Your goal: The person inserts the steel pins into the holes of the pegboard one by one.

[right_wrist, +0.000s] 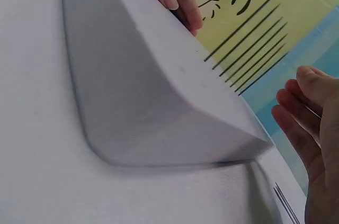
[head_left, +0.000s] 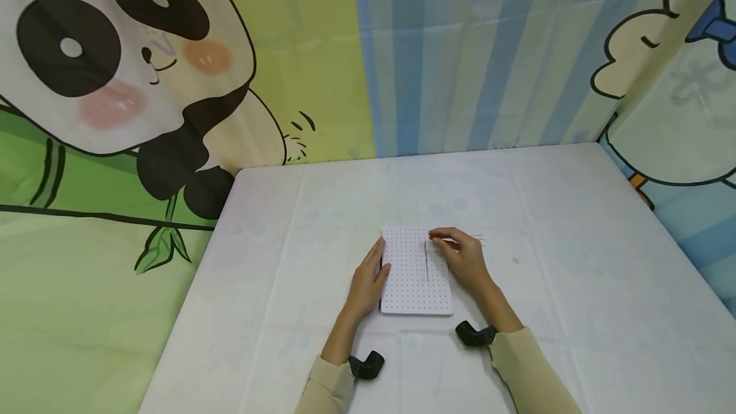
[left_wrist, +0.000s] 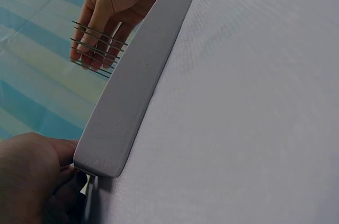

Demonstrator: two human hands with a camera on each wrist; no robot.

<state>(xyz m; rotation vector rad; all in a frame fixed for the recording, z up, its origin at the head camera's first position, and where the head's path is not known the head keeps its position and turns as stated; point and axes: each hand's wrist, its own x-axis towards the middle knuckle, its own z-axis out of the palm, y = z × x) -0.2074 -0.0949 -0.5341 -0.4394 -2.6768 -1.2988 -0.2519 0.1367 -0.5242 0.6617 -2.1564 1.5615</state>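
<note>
A white pegboard (head_left: 411, 299) dotted with small holes lies on the table. Thin dark pins (right_wrist: 249, 30) stand upright in it in a row, several of them. My left hand (head_left: 365, 281) holds the board's left edge, fingers along the side and thumb over the top face. By the row's far end is my right hand (head_left: 464, 259), thumb and fingertips bent toward each other close over the board. In the right wrist view that hand (right_wrist: 312, 113) is beside the pins, with a gap at the fingertips and no pin showing there.
A few loose pins (head_left: 480, 239) lie on the white tablecloth (head_left: 535, 209) just right of the board. Black wrist devices (head_left: 367, 365) sit on both forearms. Printed cartoon curtains (head_left: 448, 50) hang behind the table.
</note>
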